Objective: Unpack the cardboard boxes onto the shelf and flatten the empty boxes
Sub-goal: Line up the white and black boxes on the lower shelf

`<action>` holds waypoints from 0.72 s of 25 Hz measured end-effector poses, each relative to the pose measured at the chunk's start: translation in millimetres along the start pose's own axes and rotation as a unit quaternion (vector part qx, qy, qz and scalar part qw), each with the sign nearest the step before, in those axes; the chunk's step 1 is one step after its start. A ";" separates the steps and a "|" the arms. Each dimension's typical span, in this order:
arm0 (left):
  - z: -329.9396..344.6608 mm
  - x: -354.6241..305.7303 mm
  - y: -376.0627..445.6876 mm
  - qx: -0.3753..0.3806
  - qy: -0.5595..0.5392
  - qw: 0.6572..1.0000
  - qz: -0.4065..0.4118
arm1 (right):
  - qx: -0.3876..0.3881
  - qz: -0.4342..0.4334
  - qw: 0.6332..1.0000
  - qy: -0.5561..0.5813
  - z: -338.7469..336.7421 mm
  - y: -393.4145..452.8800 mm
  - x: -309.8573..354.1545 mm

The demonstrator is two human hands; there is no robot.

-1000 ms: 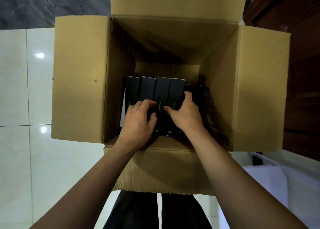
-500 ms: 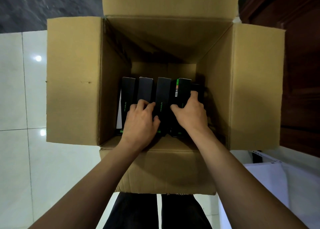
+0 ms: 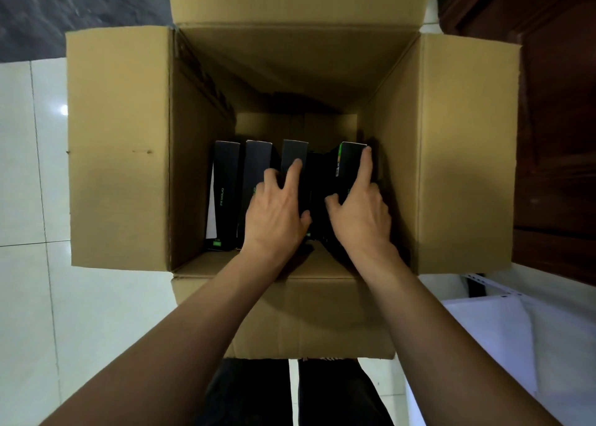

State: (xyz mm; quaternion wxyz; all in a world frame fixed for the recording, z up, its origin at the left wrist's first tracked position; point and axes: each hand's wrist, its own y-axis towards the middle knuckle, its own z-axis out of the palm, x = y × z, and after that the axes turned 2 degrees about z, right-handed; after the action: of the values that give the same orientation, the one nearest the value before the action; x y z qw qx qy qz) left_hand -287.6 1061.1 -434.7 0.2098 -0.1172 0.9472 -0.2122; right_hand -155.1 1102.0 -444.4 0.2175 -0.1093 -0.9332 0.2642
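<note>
A large open cardboard box (image 3: 403, 167) stands on the floor with all its flaps spread out. Inside, several slim black product boxes with green print stand in a row. My left hand (image 3: 277, 209) lies over the second black box and the third black box (image 3: 292, 151), index finger stretched along the third one and thumb tucked into the gap beside it. My right hand (image 3: 358, 213) pinches the rightmost black box (image 3: 350, 158), index finger along its right edge and thumb on its left side. A dark gap separates this box from the row.
White floor tiles (image 3: 29, 296) lie to the left of the box, and a dark stone strip (image 3: 80, 6) runs beyond them. Dark wooden furniture (image 3: 554, 135) stands at the right. A white shelf board (image 3: 503, 338) sits at lower right. My legs are below the box.
My right hand has pulled the rightmost black box away from the row to the right, opening a gap. My left hand has stretched its index finger forward on the third box.
</note>
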 end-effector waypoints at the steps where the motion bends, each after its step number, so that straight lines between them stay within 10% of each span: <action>1: 2.2 -2.0 2.0 0.014 -0.004 1.000 -0.005 | 0.008 -0.001 1.000 -0.013 -0.4 -1.2 0.5; 6: 11.9 -4.2 6.5 0.061 -0.010 0.998 -0.024 | 0.090 0.032 0.994 -0.051 -0.2 -1.6 2.3; 18: -23.0 -3.5 -20.3 -0.028 -0.085 0.996 -0.009 | 0.001 -0.056 0.998 -0.034 -29.7 -23.2 0.9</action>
State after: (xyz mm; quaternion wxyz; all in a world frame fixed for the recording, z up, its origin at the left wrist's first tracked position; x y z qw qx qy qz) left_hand -292.1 1052.4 -405.4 0.2845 -0.1489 0.9304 -0.1769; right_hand -144.2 1096.1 -408.8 0.1998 -0.0472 -0.9447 0.2557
